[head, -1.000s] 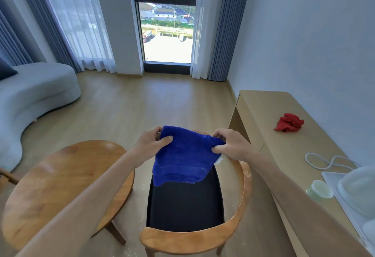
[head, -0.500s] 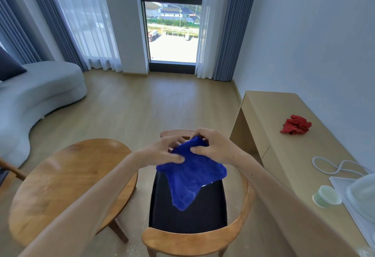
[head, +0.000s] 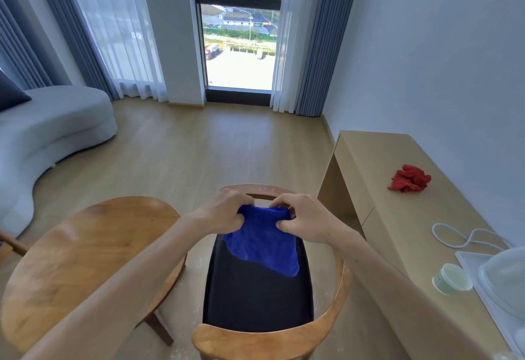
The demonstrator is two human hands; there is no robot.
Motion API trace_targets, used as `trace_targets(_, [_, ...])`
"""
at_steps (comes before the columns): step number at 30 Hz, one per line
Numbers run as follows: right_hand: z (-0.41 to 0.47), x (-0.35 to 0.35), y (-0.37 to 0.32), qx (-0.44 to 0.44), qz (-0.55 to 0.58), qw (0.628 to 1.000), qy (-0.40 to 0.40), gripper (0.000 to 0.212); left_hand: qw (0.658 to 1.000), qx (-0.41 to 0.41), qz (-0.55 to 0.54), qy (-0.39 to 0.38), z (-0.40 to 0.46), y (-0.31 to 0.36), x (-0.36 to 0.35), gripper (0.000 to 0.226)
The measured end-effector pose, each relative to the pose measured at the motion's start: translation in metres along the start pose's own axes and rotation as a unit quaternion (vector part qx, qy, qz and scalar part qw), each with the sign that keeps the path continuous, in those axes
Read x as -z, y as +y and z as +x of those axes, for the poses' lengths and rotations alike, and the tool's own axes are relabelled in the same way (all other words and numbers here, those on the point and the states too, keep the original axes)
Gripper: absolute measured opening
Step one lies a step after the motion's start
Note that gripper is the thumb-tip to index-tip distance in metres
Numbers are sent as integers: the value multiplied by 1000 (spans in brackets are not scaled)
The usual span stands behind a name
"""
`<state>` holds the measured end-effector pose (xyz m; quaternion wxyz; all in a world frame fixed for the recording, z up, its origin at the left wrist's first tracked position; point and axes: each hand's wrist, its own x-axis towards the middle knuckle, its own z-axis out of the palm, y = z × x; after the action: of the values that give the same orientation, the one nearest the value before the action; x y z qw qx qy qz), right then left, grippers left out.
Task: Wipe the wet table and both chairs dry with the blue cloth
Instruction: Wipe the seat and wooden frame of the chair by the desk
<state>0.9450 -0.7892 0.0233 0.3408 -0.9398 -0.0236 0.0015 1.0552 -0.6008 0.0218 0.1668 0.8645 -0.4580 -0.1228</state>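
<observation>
- Blue cloth (head: 262, 241) held bunched above the dark seat of the chair (head: 257, 297), well clear of the seat, lower corner hanging free toward the seat's right side.
- Open wooden floor ahead of the chair's front edge, running up to the window; narrow gaps only at either side.
- Left hand (head: 224, 214) curled tight on the cloth's top left edge, thumb pressed against the fabric.
- Right hand (head: 302, 219) likewise curled on the top right edge, pinching; both hands close together, nearly touching.
- Round wooden table (head: 79, 260) just beside the chair's left side, its right edge near the seat.
- Long pale sideboard (head: 397, 217) close on the chair's right, carrying a crumpled red cloth (head: 409, 178) toward its far end, a white cable (head: 466, 239) near the wall edge and a paper cup (head: 451, 278) at the near end.
- Grey sofa (head: 51, 132) along the left wall.
</observation>
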Motion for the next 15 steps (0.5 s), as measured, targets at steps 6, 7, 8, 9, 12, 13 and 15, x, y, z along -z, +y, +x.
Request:
trace_targets(6, [0, -4, 12, 32, -46, 998, -1, 18, 989, -93, -110, 25, -12, 13, -12, 21])
trace_targets(7, [0, -4, 12, 43, -51, 998, -4, 18, 987, -106, -117, 30, -13, 16, -12, 19])
trace_targets(8, [0, -2, 11, 54, -44, 997, -13, 18, 985, -116, -120, 30, -14, 18, -11, 17])
trace_targets(9, [0, -1, 9, 62, -27, 997, -29, 18, 985, -124, -121, 29, -14, 20, -10, 16])
trace_targets(12, [-1, 4, 0, 56, 25, 994, -93, 12, 980, -145, -133, 29, -15, 28, -9, 18])
trace_targets(13, [-2, 4, -1, 50, 30, 993, -103, 12, 978, -148, -141, 29, -15, 29, -9, 19])
trace_targets(15, [-5, 4, -2, 35, 36, 994, -102, 14, 977, -140, -157, 38, -17, 28, -11, 18])
